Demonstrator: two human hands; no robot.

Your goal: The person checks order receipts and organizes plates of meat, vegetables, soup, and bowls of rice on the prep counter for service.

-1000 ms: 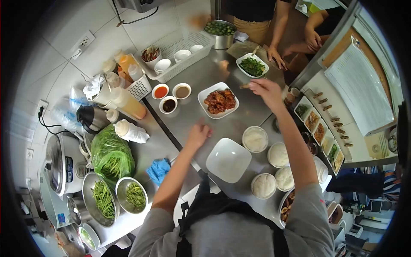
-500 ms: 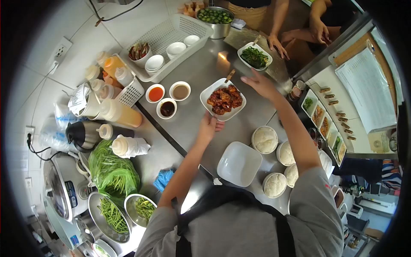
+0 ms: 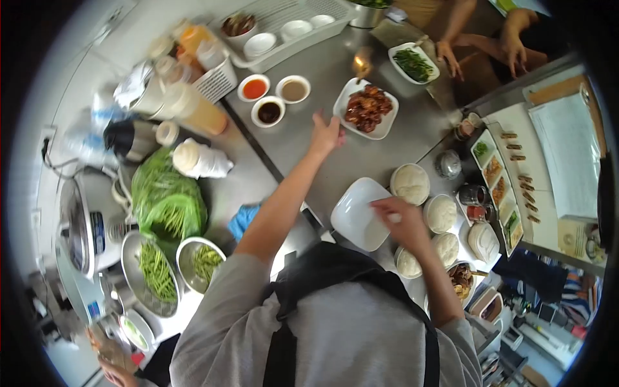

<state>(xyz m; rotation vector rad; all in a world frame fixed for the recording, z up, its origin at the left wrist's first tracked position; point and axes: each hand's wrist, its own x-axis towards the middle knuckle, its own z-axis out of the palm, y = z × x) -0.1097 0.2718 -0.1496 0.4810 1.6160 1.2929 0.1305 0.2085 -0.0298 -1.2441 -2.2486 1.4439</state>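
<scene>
So the big change here is the right hand (image 3: 407,222): half a second ago it's stretched out near the dish of greens (image 3: 434,72), and now it's pulled way back over the bare white dish (image 3: 353,208), right beside the tubs of rice (image 3: 410,182). It's pretty smeared with motion, so I honestly can't tell if those fingers are pinching the dish's rim or just hanging above it. The left hand (image 3: 327,135) looks released to me, fingers loosely spread at the near-left edge of the plate of saucy meat (image 3: 382,133), thumb apart, nothing clenched; whether a fingertip touches the rim is too close to call. The plate itself sits flat on the steel counter (image 3: 361,158), between the three little sauce bowls (image 3: 293,89) and the greens, and it looks a bit nearer to the greens than it did a moment ago. There's a wooden clip (image 3: 362,72) at its far corner too, which wasn't there a second ago, when the right hand had it. My read: the clipping part is done for this plate, and the attention's split now, left hand finishing up there, right hand over at the bare dish.
</scene>
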